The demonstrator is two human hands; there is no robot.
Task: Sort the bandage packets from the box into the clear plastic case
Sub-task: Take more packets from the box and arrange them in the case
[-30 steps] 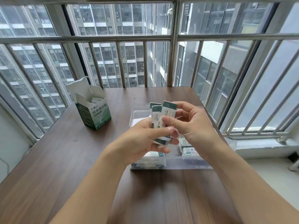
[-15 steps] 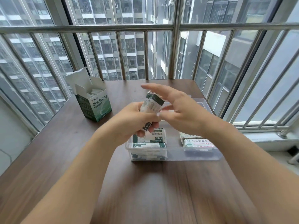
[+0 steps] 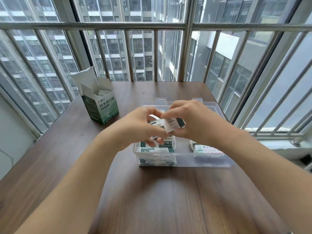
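1. Sorting's partway: you're pinching a few green-and-white bandage packets (image 3: 172, 124) between your left hand (image 3: 138, 127) and right hand (image 3: 194, 122), right over the clear plastic case (image 3: 211, 160).
2. Two stacks are already sitting inside; more packets are still poking out of the one green box (image 3: 103, 107).

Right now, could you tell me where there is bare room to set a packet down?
Inside the clear case, the middle is bare between the green packet stack and the pink-printed packets. The table is bare in front of the case and between it and the box. Crowded: above the stack, where both hands work.
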